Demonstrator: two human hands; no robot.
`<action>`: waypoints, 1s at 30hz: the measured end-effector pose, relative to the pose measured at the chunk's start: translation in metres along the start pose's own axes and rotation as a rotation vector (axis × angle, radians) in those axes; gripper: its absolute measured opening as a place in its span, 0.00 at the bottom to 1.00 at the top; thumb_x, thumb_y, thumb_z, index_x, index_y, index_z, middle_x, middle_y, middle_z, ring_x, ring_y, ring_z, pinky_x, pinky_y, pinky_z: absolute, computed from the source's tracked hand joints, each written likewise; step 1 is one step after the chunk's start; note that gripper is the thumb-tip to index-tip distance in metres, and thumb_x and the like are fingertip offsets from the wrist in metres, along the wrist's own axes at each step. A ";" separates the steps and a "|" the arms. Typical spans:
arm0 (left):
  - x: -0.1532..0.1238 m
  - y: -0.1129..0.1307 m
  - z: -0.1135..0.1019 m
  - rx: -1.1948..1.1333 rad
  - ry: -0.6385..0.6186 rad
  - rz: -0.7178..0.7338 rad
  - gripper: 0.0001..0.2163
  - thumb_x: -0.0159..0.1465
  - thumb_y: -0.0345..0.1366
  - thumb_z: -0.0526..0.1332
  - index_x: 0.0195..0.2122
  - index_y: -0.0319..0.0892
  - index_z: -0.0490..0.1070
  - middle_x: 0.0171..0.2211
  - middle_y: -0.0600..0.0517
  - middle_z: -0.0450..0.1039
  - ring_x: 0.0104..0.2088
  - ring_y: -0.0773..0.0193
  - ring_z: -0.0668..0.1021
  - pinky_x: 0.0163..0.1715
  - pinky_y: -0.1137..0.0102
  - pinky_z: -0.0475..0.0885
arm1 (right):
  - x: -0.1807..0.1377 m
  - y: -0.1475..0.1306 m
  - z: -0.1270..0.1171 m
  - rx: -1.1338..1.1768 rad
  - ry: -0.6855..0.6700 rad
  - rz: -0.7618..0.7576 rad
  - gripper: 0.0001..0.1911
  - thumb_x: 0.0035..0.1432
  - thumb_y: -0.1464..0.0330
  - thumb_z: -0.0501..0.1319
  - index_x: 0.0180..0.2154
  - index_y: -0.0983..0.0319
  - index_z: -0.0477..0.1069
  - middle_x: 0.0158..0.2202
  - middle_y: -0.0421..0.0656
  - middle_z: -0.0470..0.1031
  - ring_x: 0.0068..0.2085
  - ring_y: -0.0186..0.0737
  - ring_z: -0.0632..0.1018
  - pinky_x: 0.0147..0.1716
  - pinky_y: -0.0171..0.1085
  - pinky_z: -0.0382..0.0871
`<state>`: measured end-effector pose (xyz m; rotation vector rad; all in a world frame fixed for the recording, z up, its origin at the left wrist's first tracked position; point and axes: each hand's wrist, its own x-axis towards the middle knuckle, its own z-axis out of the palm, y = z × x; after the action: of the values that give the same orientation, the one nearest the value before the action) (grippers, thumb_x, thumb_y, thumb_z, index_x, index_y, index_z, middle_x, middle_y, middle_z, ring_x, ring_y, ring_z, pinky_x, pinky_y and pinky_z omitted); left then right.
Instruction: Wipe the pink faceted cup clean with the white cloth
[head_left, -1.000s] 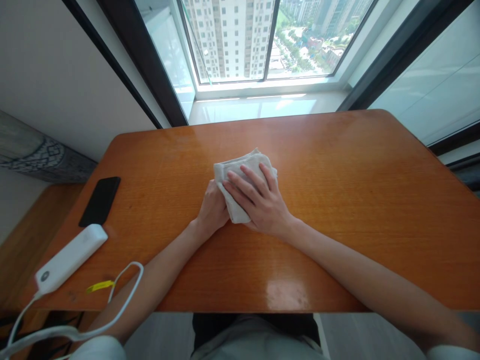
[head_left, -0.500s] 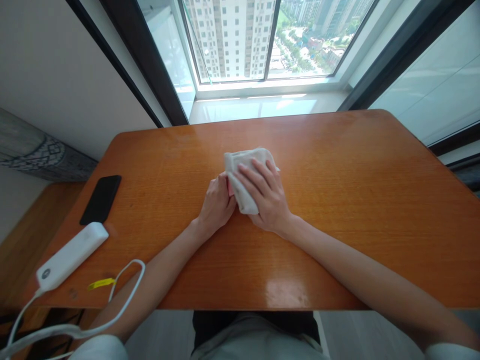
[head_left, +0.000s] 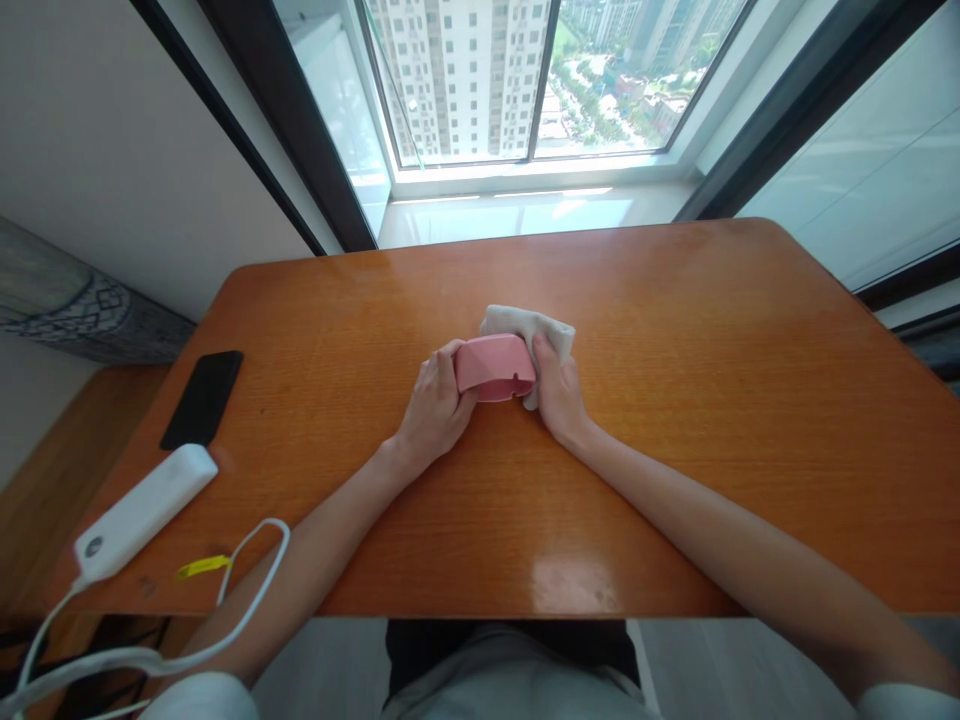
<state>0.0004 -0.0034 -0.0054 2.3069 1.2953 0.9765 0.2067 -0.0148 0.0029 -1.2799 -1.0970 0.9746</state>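
Note:
In my left hand [head_left: 437, 400] is a pink, bowl-like object [head_left: 495, 366] with a smooth curved wall. Small dark notches show near its right end, and its underside faces partly toward me. My left fingers and thumb grip its left end. A folded white cloth [head_left: 536, 325] lies behind and along the right side of the pink object. My right hand [head_left: 559, 390] grips this cloth, with the thumb on top and the fingers mostly hidden. Both hands are just above the middle of the wooden table [head_left: 675, 400].
On the left side of the table lie a black phone [head_left: 202, 400] and a white power strip [head_left: 146, 512]. Its white cable [head_left: 262, 590] loops across my left forearm, near a yellow tag [head_left: 204, 567]. A window [head_left: 525, 80] is beyond the far edge.
My right hand and the cloth have shifted from over the pink object to its right side and behind it. The pink object is now largely uncovered; my left hand has stayed nearly still.

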 end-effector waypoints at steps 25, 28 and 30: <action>-0.001 -0.010 0.004 -0.009 0.012 0.294 0.27 0.81 0.52 0.52 0.74 0.43 0.56 0.64 0.34 0.71 0.64 0.40 0.77 0.64 0.43 0.75 | 0.003 -0.005 -0.015 -0.505 -0.336 -1.082 0.31 0.75 0.49 0.58 0.74 0.46 0.66 0.70 0.45 0.77 0.71 0.63 0.76 0.74 0.67 0.66; 0.000 -0.003 0.004 -0.032 0.051 0.252 0.26 0.80 0.52 0.54 0.72 0.43 0.56 0.62 0.36 0.71 0.62 0.43 0.77 0.63 0.45 0.75 | 0.006 0.000 -0.011 -0.422 -0.220 -0.931 0.28 0.78 0.52 0.54 0.72 0.51 0.69 0.68 0.50 0.78 0.69 0.61 0.78 0.71 0.65 0.72; 0.002 0.003 0.002 -0.067 0.074 0.233 0.26 0.80 0.51 0.56 0.72 0.43 0.56 0.63 0.36 0.69 0.61 0.45 0.76 0.64 0.46 0.75 | 0.008 0.006 -0.008 -0.340 -0.086 -0.726 0.25 0.80 0.54 0.52 0.68 0.56 0.73 0.63 0.53 0.81 0.65 0.58 0.81 0.66 0.62 0.77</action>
<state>0.0043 -0.0036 -0.0044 2.4291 1.0183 1.1701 0.2165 -0.0079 -0.0023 -0.9712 -1.6831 0.3017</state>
